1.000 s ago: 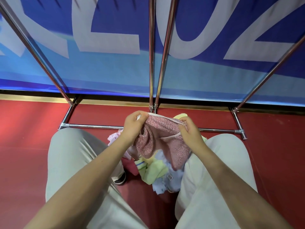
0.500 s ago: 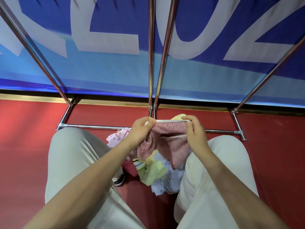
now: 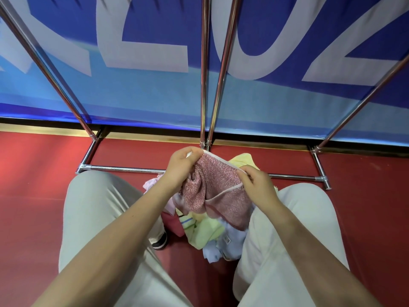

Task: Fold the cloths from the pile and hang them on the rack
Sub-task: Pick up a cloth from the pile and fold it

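A pink speckled cloth [image 3: 218, 191] with a pale hem hangs between my hands above the pile. My left hand [image 3: 180, 167] pinches its upper left corner. My right hand [image 3: 257, 188] pinches the hem at the upper right, a little lower. The cloth sags in folds beneath them. Under it, between my knees, lies the pile [image 3: 212, 235] of yellow, green, light blue and pink cloths on the red floor. The chrome rack [image 3: 204, 69] rises just beyond, its poles slanting up and its base bar [image 3: 124, 169] lying on the floor behind my hands.
A blue banner [image 3: 155, 89] with large white letters hangs behind the rack. My knees in light trousers [image 3: 95, 213] frame the pile on both sides. A shoe [image 3: 160, 241] shows by the left leg. Red floor [image 3: 33, 196] spreads left and right.
My right hand has dropped lower and moved right along the hem, so the top edge now slants. My left hand has stayed high, and the cloth is spread a little wider.
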A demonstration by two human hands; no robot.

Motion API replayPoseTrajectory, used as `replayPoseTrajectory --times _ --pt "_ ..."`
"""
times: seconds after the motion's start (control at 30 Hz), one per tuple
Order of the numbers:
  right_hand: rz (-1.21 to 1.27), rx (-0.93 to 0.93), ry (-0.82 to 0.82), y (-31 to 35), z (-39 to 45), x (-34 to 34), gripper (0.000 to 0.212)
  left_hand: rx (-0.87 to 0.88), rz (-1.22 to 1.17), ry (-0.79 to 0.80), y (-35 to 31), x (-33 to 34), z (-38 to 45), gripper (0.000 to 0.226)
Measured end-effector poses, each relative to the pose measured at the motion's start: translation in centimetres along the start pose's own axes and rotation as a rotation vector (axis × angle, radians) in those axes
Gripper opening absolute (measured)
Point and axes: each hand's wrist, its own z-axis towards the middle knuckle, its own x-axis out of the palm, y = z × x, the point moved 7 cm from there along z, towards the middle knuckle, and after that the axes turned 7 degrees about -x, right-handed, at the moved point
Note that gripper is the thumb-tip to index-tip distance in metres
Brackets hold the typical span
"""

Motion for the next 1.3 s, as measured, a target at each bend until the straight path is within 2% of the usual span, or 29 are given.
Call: replayPoseTrajectory --times 0.13,0.33,0.53,0.67,0.83,1.07,1.2,1.3 --pt "-0.087 -0.054 0.019 0.2 0.2 0.6 0.019 0.022 -0.044 -0.009 -0.5 -0.6 -0.1 0.021" --pt "-0.154 0.034 0.066 -0.9 0.2 0.9 0.022 0.047 -0.067 0.029 -1.3 -0.4 -0.8 0.02" --pt "-0.125 0.073 0.035 -1.7 0.4 1.0 0.019 0.028 -0.171 -0.031 -1.3 -2.0 -0.2 0.023" --pt "-0.038 0.137 -0.026 -2.0 0.6 0.4 0.025 0.02 -0.224 -0.112 -1.5 -3.1 0.2 0.023" --pt "0.069 0.177 -0.078 -2.1 0.6 -0.1 0.02 0.015 -0.316 -0.245 -1.2 -6.0 1.0 0.018" --pt "0.084 0.214 -0.067 -3.0 0.1 -0.7 0.018 0.034 -0.242 -0.383 -0.4 -8.2 1.4 0.021" --pt "0.097 0.212 -0.103 -3.6 -0.3 -1.5 0.018 0.04 -0.211 -0.452 0.2 -9.5 1.4 0.035" --pt "0.155 0.226 -0.169 -3.8 -0.6 -2.6 0.018 0.058 -0.182 -0.484 0.6 -10.0 1.3 0.028"
